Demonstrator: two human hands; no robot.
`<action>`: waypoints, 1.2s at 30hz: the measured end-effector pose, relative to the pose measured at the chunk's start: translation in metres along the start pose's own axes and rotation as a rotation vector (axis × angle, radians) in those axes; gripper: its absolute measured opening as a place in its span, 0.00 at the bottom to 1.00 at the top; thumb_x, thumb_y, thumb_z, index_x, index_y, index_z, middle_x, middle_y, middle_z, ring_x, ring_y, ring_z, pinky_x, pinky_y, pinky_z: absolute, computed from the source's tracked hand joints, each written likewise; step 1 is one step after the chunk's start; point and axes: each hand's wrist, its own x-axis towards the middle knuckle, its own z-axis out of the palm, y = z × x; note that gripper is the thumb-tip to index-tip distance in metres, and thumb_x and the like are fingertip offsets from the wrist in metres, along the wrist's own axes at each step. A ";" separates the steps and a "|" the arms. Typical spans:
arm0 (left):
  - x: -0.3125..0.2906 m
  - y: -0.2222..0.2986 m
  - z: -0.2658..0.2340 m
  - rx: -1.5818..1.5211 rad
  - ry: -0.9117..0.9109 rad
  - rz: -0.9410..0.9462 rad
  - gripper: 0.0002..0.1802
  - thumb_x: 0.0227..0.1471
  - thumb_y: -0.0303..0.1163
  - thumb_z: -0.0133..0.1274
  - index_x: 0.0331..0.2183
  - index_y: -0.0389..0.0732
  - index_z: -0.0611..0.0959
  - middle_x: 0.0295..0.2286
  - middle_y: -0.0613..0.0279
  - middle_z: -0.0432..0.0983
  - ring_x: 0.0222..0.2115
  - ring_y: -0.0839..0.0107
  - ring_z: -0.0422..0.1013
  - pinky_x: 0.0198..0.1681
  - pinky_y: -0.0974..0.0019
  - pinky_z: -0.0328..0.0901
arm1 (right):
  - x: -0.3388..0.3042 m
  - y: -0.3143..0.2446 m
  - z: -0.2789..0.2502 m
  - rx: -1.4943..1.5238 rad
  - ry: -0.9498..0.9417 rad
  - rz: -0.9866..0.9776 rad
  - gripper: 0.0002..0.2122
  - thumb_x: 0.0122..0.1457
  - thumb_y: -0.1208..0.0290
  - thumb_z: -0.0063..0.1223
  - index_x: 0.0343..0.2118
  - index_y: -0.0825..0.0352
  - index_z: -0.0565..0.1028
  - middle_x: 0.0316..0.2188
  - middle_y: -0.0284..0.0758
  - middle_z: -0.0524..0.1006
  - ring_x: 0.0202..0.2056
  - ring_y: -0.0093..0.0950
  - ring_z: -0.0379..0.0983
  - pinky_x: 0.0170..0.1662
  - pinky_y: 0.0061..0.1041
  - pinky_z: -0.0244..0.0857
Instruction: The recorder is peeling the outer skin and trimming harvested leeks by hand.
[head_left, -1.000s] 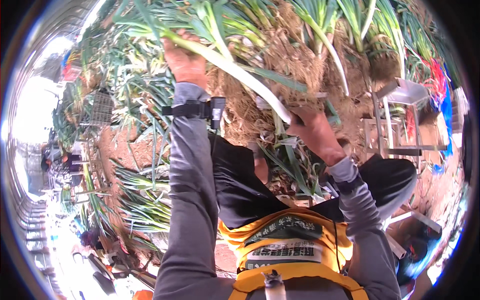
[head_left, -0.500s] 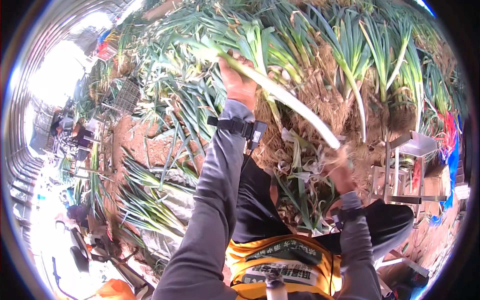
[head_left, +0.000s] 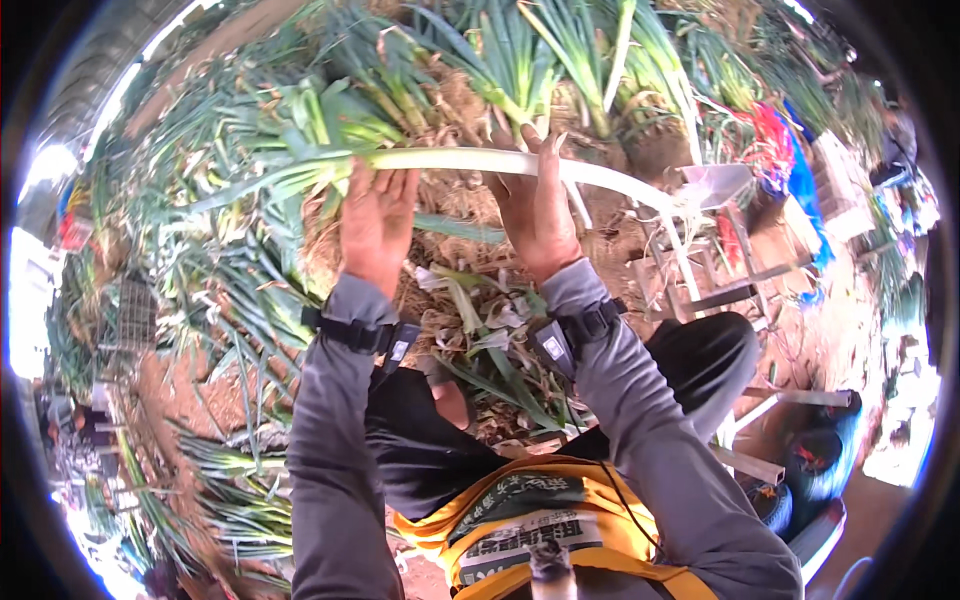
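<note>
A long leek (head_left: pixel 450 160) with a white stalk stretches sideways in front of me, its green leaves to the left and its root end to the right. My right hand (head_left: pixel 540 215) is closed around the white stalk, fingers passing behind it. My left hand (head_left: pixel 378 220) holds the leek where white turns to green, its fingertips partly hidden by the stalk. Below my hands lies a heap of peeled leaves and pale skins (head_left: pixel 500 345) on the ground, between my legs.
More leeks (head_left: pixel 500 60) with roots stand and lie along the far side. Loose leeks (head_left: pixel 235 490) lie at the lower left. A metal frame stand (head_left: pixel 735 295) with a tray (head_left: pixel 715 185) is at the right, near blue and red plastic (head_left: pixel 800 200).
My view has turned to the right. The leek has gone from slanting to nearly level. My right hand has moved from its root end onto the white stalk.
</note>
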 end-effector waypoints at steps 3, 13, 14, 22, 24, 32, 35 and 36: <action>0.002 0.003 0.012 0.007 0.081 0.023 0.15 0.56 0.37 0.58 0.38 0.35 0.76 0.43 0.48 0.74 0.51 0.56 0.68 0.59 0.53 0.65 | 0.003 -0.031 -0.016 -0.003 -0.001 -0.056 0.32 0.66 0.43 0.39 0.62 0.67 0.59 0.50 0.38 0.74 0.53 0.31 0.69 0.60 0.35 0.58; -0.021 -0.051 0.032 0.057 -0.038 -0.087 0.18 0.60 0.34 0.54 0.47 0.35 0.74 0.46 0.57 0.76 0.51 0.63 0.71 0.60 0.60 0.64 | 0.034 -0.041 0.000 -0.009 0.035 -0.264 0.16 0.63 0.62 0.52 0.47 0.68 0.72 0.38 0.37 0.80 0.40 0.28 0.75 0.48 0.29 0.68; -0.024 -0.057 0.041 0.073 -0.041 -0.065 0.18 0.60 0.34 0.54 0.48 0.35 0.74 0.47 0.57 0.76 0.52 0.64 0.71 0.60 0.61 0.64 | 0.035 -0.032 0.001 -0.024 -0.041 -0.241 0.19 0.60 0.63 0.55 0.50 0.71 0.69 0.42 0.42 0.78 0.44 0.30 0.75 0.53 0.30 0.66; -0.034 -0.094 0.061 0.108 -0.059 -0.176 0.24 0.60 0.46 0.54 0.49 0.39 0.74 0.46 0.60 0.75 0.48 0.67 0.71 0.58 0.63 0.64 | 0.011 -0.009 0.008 -0.154 0.018 0.053 0.10 0.58 0.66 0.58 0.36 0.69 0.77 0.30 0.31 0.77 0.33 0.21 0.72 0.35 0.21 0.68; -0.023 -0.103 0.054 0.188 -0.158 -0.197 0.31 0.59 0.52 0.53 0.53 0.39 0.71 0.51 0.56 0.70 0.53 0.66 0.67 0.59 0.59 0.62 | 0.005 -0.034 0.006 -0.280 -0.082 -0.139 0.13 0.57 0.63 0.62 0.37 0.69 0.77 0.31 0.32 0.77 0.33 0.21 0.72 0.35 0.21 0.68; -0.047 -0.138 0.056 0.634 -0.426 -0.800 0.29 0.64 0.48 0.46 0.54 0.33 0.71 0.46 0.49 0.74 0.48 0.60 0.72 0.58 0.57 0.66 | -0.008 -0.328 0.005 -0.933 0.189 -0.933 0.18 0.60 0.56 0.59 0.37 0.71 0.77 0.25 0.35 0.78 0.26 0.24 0.75 0.30 0.25 0.70; -0.041 -0.151 0.057 0.863 -0.379 -0.665 0.29 0.61 0.47 0.51 0.53 0.32 0.72 0.45 0.48 0.75 0.46 0.59 0.74 0.54 0.59 0.68 | -0.065 -0.445 0.002 -1.566 0.326 -1.203 0.19 0.59 0.54 0.60 0.30 0.69 0.77 0.21 0.30 0.75 0.23 0.19 0.71 0.28 0.21 0.66; -0.031 -0.152 0.041 0.821 -0.349 -0.649 0.27 0.61 0.45 0.52 0.52 0.33 0.74 0.46 0.48 0.75 0.46 0.60 0.74 0.53 0.60 0.68 | -0.081 -0.456 -0.001 -1.661 0.481 -1.204 0.16 0.60 0.58 0.59 0.29 0.70 0.77 0.21 0.31 0.76 0.23 0.19 0.71 0.29 0.22 0.66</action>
